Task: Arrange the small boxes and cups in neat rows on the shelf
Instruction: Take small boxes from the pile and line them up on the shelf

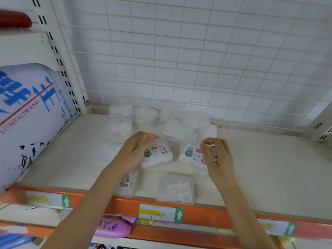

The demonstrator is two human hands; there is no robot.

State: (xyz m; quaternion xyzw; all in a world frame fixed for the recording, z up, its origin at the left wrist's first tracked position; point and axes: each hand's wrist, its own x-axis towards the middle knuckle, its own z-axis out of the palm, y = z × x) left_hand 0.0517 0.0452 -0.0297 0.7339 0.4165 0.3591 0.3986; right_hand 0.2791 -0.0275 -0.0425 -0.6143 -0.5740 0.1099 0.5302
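Note:
Small clear plastic boxes of white contents lie scattered on the cream shelf [269, 168]. My left hand [138, 150] hovers with relaxed fingers over the left edge of a box with a green label [159, 156]. Over the right part of a box with a teal label [191, 153], my right hand [217, 155] has its fingers curled, thumb close to fingertips; whether it pinches the box is unclear. Another clear box [175, 188] lies at the front edge. One box [128, 184] is partly hidden under my left forearm. A loose pile of white boxes [179, 130] sits at the back.
A large white sack with blue print [27, 114] fills the bay to the left, beyond the slotted upright [59, 60]. A wire grid [179, 60] backs the shelf. The orange front rail [206, 214] carries price tags. A pink bottle [113, 229] lies on the shelf below.

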